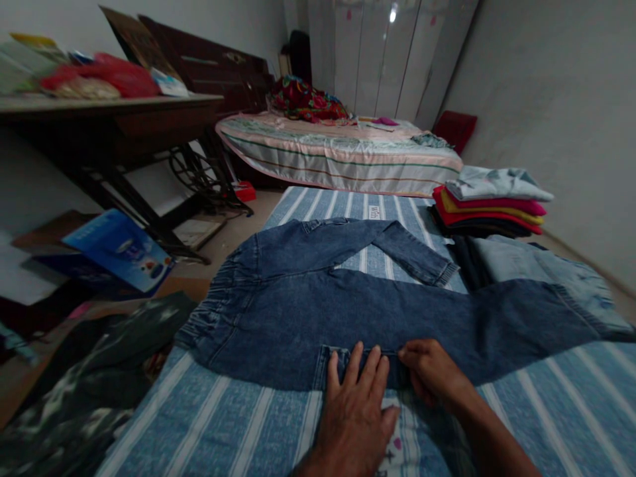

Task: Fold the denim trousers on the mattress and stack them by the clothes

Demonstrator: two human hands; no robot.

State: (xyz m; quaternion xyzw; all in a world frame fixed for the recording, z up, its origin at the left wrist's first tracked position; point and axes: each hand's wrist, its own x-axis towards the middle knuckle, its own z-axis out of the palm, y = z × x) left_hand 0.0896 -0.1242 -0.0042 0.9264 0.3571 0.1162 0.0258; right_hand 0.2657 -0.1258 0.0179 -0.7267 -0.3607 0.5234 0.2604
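A pair of dark blue jeans (pixel 298 298) lies spread across a blue-and-white striped sheet (pixel 223 424), waistband to the left, one leg stretched right, the other angled toward the back. My left hand (pixel 355 404) lies flat with fingers spread on the near edge of the jeans by a pocket. My right hand (pixel 432 374) is beside it, fingers curled and pinching the denim edge.
A stack of folded clothes (pixel 489 205) in red, yellow and pale grey sits at the back right, with lighter jeans (pixel 546 271) beside it. Dark patterned fabric (pixel 94 371) lies at the left. A treadle sewing table (pixel 114 132), a blue box (pixel 122 248) and a mattress (pixel 342 156) stand beyond.
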